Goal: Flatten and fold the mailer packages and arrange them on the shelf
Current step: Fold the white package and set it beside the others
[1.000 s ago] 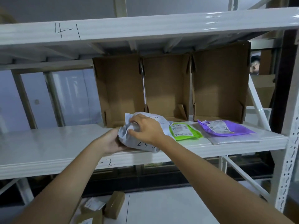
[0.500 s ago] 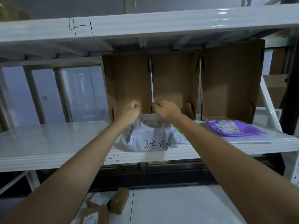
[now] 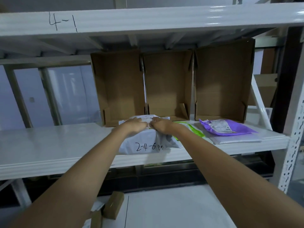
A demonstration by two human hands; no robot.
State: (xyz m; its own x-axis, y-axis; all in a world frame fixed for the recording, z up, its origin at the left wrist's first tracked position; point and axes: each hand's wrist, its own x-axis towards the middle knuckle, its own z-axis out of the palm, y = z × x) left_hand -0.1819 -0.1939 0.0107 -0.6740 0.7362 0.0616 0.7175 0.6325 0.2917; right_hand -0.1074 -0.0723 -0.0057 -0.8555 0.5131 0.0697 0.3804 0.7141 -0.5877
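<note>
A grey mailer (image 3: pixel 148 143) with "2-4-6" handwritten on its front lies at the front edge of the white shelf (image 3: pixel 49 145). My left hand (image 3: pixel 134 125) and my right hand (image 3: pixel 162 126) sit side by side on its top, fingers curled and pinching the folded part by the label. A green mailer (image 3: pixel 189 127) lies flat just to its right, partly under the grey one. Further right a purple mailer (image 3: pixel 238 130) rests on a flat pale mailer (image 3: pixel 238 139).
Three open cardboard boxes (image 3: pixel 118 86) (image 3: pixel 167 83) (image 3: pixel 222 79) stand on their sides at the back of the shelf. The upper shelf beam (image 3: pixel 148 18) is marked "4-1". A perforated upright (image 3: pixel 292 145) stands at right. Small brown boxes (image 3: pixel 113 204) lie on a white surface (image 3: pixel 172 208) below.
Both hands went from holding the crumpled mailer's left side to its top centre, then came down onto it. The mailer now lies flatter with its writing facing me.
</note>
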